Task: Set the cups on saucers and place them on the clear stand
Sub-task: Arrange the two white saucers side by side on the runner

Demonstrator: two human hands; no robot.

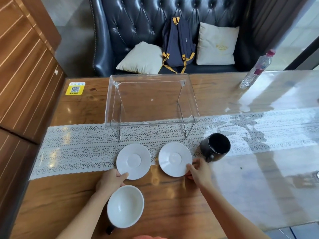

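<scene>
Two white saucers lie side by side on the table in front of the clear stand [151, 100]. My left hand [111, 180] pinches the near rim of the left saucer [133, 160]. My right hand [199, 171] pinches the near right rim of the right saucer [174, 158]. A cup with a white inside and dark outside [125, 206] stands upright just below my left hand. A black cup [215, 146] stands to the right of the right saucer, its handle towards me. The top of the stand is bare.
A lace runner [77, 149] crosses the wooden table under the stand's front legs. A plastic water bottle [257, 69] stands at the back right. A yellow QR sticker [75, 88] lies at the back left. Behind the table is a leather sofa with cushions and a backpack [177, 44].
</scene>
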